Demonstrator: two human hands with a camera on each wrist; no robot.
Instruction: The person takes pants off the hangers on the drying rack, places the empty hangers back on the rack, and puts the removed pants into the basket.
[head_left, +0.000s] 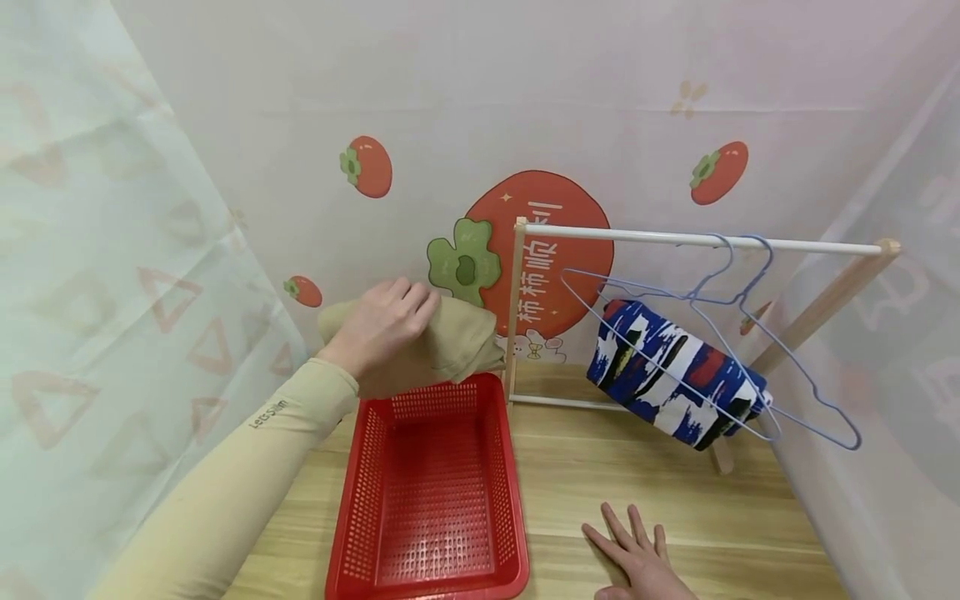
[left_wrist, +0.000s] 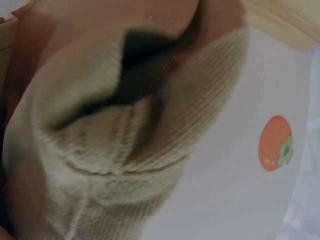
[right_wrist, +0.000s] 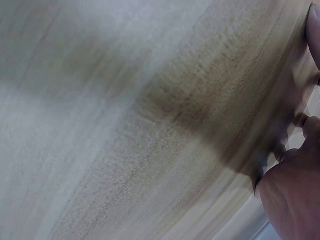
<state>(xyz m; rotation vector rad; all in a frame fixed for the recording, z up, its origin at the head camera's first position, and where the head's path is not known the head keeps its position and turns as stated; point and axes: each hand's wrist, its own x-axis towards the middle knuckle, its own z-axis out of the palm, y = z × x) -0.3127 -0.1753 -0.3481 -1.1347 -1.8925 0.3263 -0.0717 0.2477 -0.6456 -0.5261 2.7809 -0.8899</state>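
Observation:
My left hand (head_left: pixel 390 321) grips a folded beige garment (head_left: pixel 461 337) by its upper side, over the far end of a red plastic basket (head_left: pixel 427 492). In the left wrist view the beige cloth (left_wrist: pixel 135 190) fills much of the picture; ribbed knit, a seam and a dark fold opening show. Down at the front, my right hand (head_left: pixel 637 562) has its fingers spread straight at the wooden tabletop (head_left: pixel 585 475), right of the basket. The right wrist view shows that hand (right_wrist: pixel 292 195) at its right edge, close over the wood grain.
A rack with a white top bar (head_left: pixel 637 235) and wooden posts stands at the back right. Two blue wire hangers (head_left: pixel 723 296) hang from the bar. Behind them is a blue, white and red patterned cloth (head_left: pixel 675 371). White printed sheets (head_left: pixel 300 108) wall in the back and sides.

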